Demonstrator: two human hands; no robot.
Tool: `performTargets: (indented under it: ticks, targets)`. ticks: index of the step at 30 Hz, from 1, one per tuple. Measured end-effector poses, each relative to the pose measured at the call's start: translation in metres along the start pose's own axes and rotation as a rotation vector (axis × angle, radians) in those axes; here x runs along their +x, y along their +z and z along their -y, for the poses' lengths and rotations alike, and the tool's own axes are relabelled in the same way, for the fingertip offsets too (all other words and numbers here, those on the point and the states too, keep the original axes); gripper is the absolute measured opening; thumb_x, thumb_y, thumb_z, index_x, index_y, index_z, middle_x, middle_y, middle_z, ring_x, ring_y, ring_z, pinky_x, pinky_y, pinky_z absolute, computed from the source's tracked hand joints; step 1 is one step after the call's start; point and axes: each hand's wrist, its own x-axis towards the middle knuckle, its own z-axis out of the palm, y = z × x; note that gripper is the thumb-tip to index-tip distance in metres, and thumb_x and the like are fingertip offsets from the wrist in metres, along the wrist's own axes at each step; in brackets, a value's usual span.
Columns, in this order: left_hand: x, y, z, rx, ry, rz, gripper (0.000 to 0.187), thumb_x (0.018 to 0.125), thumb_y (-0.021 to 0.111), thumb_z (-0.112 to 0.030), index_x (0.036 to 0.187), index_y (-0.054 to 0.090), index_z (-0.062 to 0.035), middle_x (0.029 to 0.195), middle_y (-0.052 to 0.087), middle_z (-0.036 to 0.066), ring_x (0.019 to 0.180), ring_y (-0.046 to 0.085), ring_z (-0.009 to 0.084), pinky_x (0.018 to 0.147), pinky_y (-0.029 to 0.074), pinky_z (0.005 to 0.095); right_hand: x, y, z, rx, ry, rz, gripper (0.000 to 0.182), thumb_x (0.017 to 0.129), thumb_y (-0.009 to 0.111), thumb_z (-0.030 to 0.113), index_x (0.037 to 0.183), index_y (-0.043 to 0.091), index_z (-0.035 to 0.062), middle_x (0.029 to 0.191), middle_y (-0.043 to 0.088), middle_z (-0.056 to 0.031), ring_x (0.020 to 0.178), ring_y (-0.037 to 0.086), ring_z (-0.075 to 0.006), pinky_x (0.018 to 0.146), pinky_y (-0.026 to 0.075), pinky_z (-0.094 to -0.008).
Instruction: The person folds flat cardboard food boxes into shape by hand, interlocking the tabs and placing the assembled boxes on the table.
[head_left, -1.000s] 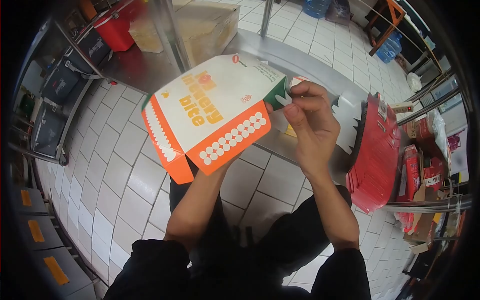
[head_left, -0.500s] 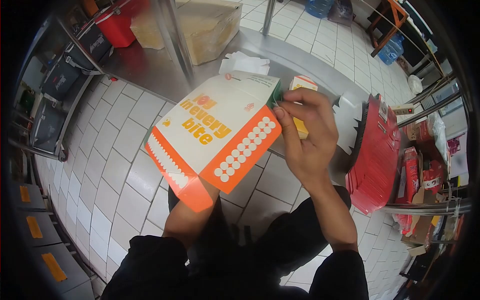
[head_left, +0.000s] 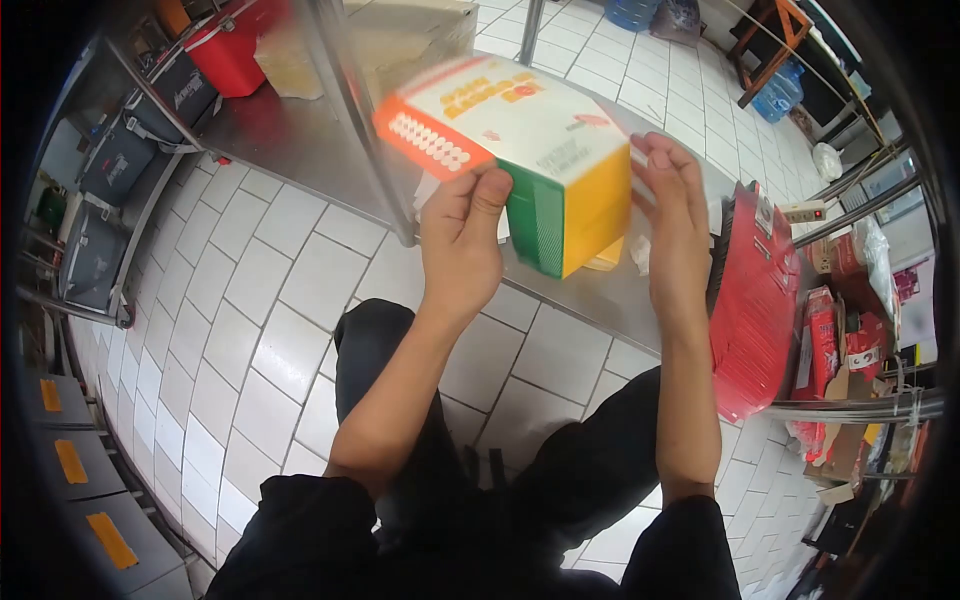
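A folded cardboard food box [head_left: 530,120] is up off the metal shelf, its printed white face turned upward. Orange, green and yellow sides show around that face, and the picture blurs it slightly. My left hand [head_left: 462,225] grips the near left side, thumb against the green panel and fingers partly hidden beneath. At the box's right edge is my right hand [head_left: 675,205], fingers apart and bent, fingertips close by the yellow side. Behind the box, a yellow piece of another carton [head_left: 604,257] peeks out on the metal shelf [head_left: 600,305].
A metal post [head_left: 365,130] stands left of the box. Red flat stacked pieces [head_left: 755,300] sit at the right, beside a power strip [head_left: 803,212]. A wrapped carton [head_left: 410,45] and a red cooler [head_left: 235,50] are farther back. Grey cases [head_left: 95,260] line the left.
The box has swung round and risen away from me, bringing its green and yellow sides into view. My left hand has come out from underneath to its near left side; my right hand has shifted right.
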Motion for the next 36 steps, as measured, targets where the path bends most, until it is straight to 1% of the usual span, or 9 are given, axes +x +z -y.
performTargets:
  ticks: [3,6,10,15,19,22,26,29,36]
  targets:
    - [-0.004,-0.001,-0.002,0.048,-0.015,0.064,0.035,0.101,0.053,-0.029,0.111,0.062,0.0028,0.100,0.065,0.003,0.093,0.055,0.0090,0.086,0.043,0.0241,0.017,-0.021,-0.020,0.409,0.351,0.249,0.040,0.099,0.055,0.031,0.122,0.056,-0.0017,0.119,0.061,-0.0109,0.108,0.058,-0.0166,0.093,0.045,-0.0317]
    - [0.003,-0.001,-0.007,0.111,0.014,-0.023,0.029,0.100,0.055,-0.026,0.112,0.062,0.0001,0.107,0.063,0.005,0.099,0.054,0.0116,0.088,0.043,0.0262,0.017,-0.033,-0.028,0.469,0.332,0.441,0.040,0.102,0.049,0.029,0.127,0.054,-0.0013,0.126,0.060,-0.0113,0.117,0.055,-0.0180,0.103,0.041,-0.0331]
    - [0.015,-0.002,0.005,0.354,0.255,-0.341,0.027,0.097,0.058,-0.022,0.116,0.061,-0.0032,0.119,0.059,0.010,0.109,0.053,0.0178,0.090,0.043,0.0303,0.015,-0.020,-0.021,0.626,0.157,0.330,0.037,0.101,0.050,0.028,0.126,0.055,0.0004,0.127,0.060,-0.0099,0.115,0.057,-0.0179,0.104,0.041,-0.0363]
    - [0.005,0.008,-0.020,0.762,0.677,0.134,0.044,0.080,0.072,-0.015,0.122,0.061,-0.0105,0.135,0.052,0.011,0.119,0.048,0.0307,0.102,0.035,0.0451,0.007,-0.003,-0.028,0.815,0.083,0.193,0.033,0.101,0.049,0.026,0.125,0.053,0.0033,0.126,0.060,-0.0092,0.118,0.056,-0.0188,0.104,0.042,-0.0401]
    - [-0.005,0.024,-0.008,0.836,0.715,0.141,0.054,0.074,0.072,-0.008,0.127,0.060,-0.0182,0.139,0.051,0.007,0.125,0.046,0.0309,0.105,0.029,0.0529,-0.009,0.011,-0.021,0.844,0.102,0.393,0.033,0.101,0.050,0.024,0.127,0.053,0.0045,0.125,0.060,-0.0065,0.116,0.056,-0.0171,0.102,0.043,-0.0389]
    - [-0.004,0.022,-0.007,0.906,0.738,0.145,0.062,0.073,0.064,0.003,0.131,0.058,-0.0185,0.138,0.052,0.008,0.124,0.049,0.0308,0.106,0.030,0.0513,-0.012,0.017,-0.012,0.824,0.114,0.188,0.030,0.097,0.059,0.024,0.120,0.060,0.0040,0.116,0.064,-0.0055,0.105,0.061,-0.0152,0.094,0.047,-0.0331]
    - [0.007,0.012,-0.007,0.739,0.683,0.317,0.063,0.073,0.057,0.008,0.132,0.056,-0.0149,0.135,0.053,0.010,0.119,0.052,0.0316,0.104,0.036,0.0443,-0.003,-0.008,-0.013,0.234,-0.111,0.055,0.026,0.094,0.066,0.023,0.108,0.066,0.0008,0.101,0.069,-0.0062,0.091,0.063,-0.0133,0.084,0.048,-0.0278]
    - [-0.002,0.016,-0.015,0.691,0.387,0.523,0.059,0.076,0.046,0.011,0.132,0.053,-0.0055,0.135,0.053,0.015,0.121,0.053,0.0322,0.100,0.042,0.0361,-0.002,-0.010,-0.005,-0.208,-0.249,-0.054,0.027,0.094,0.065,0.022,0.101,0.066,-0.0044,0.091,0.070,-0.0092,0.080,0.062,-0.0116,0.076,0.048,-0.0250]
    - [-0.011,0.027,-0.008,0.335,0.084,0.155,0.030,0.100,0.047,-0.012,0.129,0.050,-0.0041,0.126,0.059,0.014,0.110,0.058,0.0165,0.088,0.046,0.0277,-0.013,0.022,-0.022,0.209,-0.130,0.021,0.023,0.096,0.062,0.019,0.102,0.066,-0.0032,0.095,0.069,-0.0085,0.086,0.062,-0.0120,0.081,0.047,-0.0254]
